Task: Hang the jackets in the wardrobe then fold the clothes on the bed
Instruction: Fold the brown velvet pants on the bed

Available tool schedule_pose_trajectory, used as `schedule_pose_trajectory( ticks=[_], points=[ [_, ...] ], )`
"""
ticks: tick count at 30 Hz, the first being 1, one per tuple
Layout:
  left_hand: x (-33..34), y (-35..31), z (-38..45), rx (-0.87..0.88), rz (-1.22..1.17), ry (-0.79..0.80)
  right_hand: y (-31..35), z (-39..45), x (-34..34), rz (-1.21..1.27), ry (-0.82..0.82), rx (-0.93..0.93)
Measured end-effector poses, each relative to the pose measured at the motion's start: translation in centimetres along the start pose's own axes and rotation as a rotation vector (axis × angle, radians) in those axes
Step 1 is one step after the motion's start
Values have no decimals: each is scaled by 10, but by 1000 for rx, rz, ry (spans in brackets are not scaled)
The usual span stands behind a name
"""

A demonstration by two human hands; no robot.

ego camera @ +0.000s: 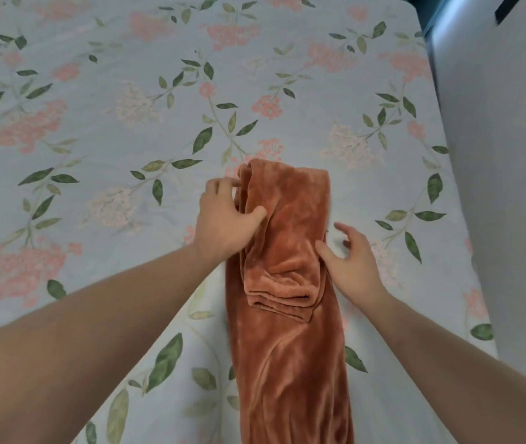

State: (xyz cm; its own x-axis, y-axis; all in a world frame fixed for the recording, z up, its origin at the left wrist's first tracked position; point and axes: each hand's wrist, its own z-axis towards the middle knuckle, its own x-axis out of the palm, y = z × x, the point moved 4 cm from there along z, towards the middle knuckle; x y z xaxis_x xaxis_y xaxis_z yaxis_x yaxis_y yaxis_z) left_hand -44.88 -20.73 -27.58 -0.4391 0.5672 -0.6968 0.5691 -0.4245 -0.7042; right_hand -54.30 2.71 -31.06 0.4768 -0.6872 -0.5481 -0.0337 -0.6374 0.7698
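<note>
A rust-orange velvety garment (pixel 290 347) lies lengthwise on the bed (pixel 95 123), its far end folded back over itself into a doubled flap. My left hand (pixel 226 219) grips the left edge of that folded part, thumb on top and fingers tucked at the side. My right hand (pixel 351 261) sits at the garment's right edge, thumb touching the fabric, fingers spread and relaxed over the sheet, holding nothing.
The bed carries a pale blue sheet printed with pink flowers and green leaves. Its right edge (pixel 466 238) runs along a grey floor strip. A dark piece of furniture (pixel 431 8) shows at the top right corner.
</note>
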Motion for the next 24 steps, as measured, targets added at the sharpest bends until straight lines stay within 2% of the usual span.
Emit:
schedule_pose_trajectory(
  ticks=[5,9,13,17,24],
  points=[
    [32,17,39,-341,-72,109,24,56,23,126,60,194],
    [52,37,33,-456,-311,192,18,63,45,207,91,241],
    [57,51,22,-566,-346,274,-1,51,55,319,107,272],
    [49,45,25,-547,-401,266,-7,52,47,453,180,419],
    [30,15,36,-436,-382,324,27,64,11,469,214,432]
  ],
)
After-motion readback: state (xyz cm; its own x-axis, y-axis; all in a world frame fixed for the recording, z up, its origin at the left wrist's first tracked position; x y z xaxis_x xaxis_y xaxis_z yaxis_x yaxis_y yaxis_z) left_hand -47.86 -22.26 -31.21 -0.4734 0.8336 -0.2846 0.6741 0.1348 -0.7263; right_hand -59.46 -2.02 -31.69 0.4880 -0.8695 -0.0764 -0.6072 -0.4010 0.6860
